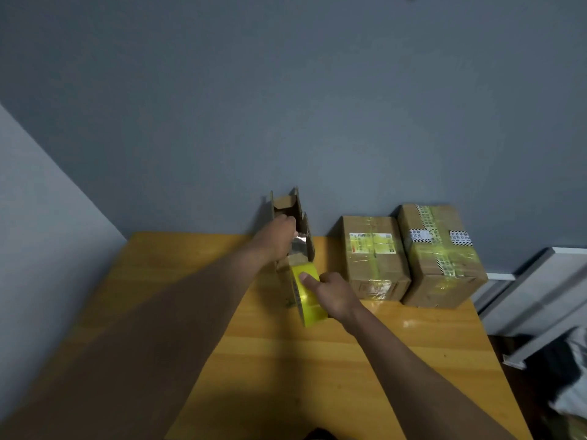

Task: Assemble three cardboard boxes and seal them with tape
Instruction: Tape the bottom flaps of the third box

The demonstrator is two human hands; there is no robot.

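Progress looks well past halfway. On the wooden table [317, 360], two taped boxes [409, 255] stand sealed side by side against the wall. Left of them, the third box [290, 214] stands with flaps up, unsealed. The left hand [279, 236] grips its edge; the right hand [333, 295] holds the yellow tape roll [306, 293] just beside it, a strip drawn onto the cardboard.

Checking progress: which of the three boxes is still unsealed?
The leftmost box, held by the left hand; its flaps stand open. The other two boxes are taped shut.
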